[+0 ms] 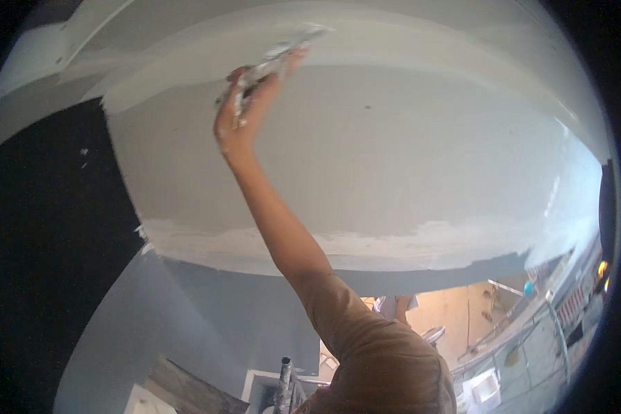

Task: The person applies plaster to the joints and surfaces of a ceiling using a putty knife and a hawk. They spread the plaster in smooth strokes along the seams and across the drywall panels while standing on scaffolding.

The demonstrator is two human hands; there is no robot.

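Note:
My right arm, in a brown sleeve, stretches up from the lower edge toward a large grey board panel (421, 152). At its end my right hand (248, 107) is closed around a plastering trowel (272, 63). Motion blurs the trowel, and whitish compound is smeared over it and the fingers. Its blade tip lies at or close to a pale compound band (386, 41) along the panel's upper part. Another rough white band (407, 241) crosses the lower part. My left hand does not show.
A black, unlit area (55, 179) borders the panel at left. Below stand a blue-grey wall (248, 310), a metal pole (283, 386) and a plank-like piece (193, 386). Beyond my sleeve, a partly hidden arm (401, 314) appears over a tan floor (448, 314). A white container (486, 388) is at lower right.

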